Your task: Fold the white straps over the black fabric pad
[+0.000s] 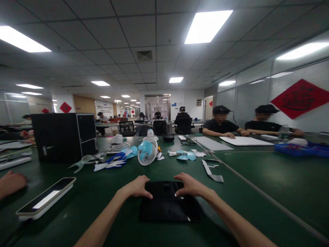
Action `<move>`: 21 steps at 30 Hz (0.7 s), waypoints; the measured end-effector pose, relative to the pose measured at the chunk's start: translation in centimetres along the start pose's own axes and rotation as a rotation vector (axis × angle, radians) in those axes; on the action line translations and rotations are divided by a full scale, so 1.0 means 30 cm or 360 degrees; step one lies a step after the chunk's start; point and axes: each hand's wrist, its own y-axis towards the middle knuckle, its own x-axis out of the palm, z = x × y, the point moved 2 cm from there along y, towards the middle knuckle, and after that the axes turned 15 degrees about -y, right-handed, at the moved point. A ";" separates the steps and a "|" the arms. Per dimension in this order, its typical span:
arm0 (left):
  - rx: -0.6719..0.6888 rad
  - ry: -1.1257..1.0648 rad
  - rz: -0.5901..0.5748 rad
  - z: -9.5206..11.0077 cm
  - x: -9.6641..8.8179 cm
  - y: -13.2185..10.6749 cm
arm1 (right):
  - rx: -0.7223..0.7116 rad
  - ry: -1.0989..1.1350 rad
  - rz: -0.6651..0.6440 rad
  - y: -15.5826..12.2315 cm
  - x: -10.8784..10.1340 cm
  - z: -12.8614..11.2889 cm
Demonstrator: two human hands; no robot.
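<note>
A flat black tablet-like slab (167, 206) lies on the green table (257, 178) just in front of me. My left hand (137, 187) rests at its far left corner with fingers curled over the edge. My right hand (189, 185) lies on its far right part, fingers bent down onto the surface. Beyond the slab stands a small white fan (147, 151) with blue blades, with loose blue blades (186, 156) and white fan parts scattered around it.
A white-edged phone-like device (46, 198) lies at the left, near another person's hand (11, 183). A black computer case (65, 136) stands at the back left. Grey strips (212, 173) lie to the right. Two people (221, 125) sit at the far right by white sheets and a blue tray (298, 149).
</note>
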 end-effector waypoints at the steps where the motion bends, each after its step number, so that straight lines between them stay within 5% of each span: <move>1: 0.0010 -0.0015 -0.0010 -0.003 0.001 0.002 | 0.0017 -0.0003 -0.0059 -0.014 -0.004 0.023; 21: 0.0038 -0.0295 0.0096 -0.023 0.025 -0.021 | -0.0021 0.0121 -0.0136 -0.025 0.003 0.069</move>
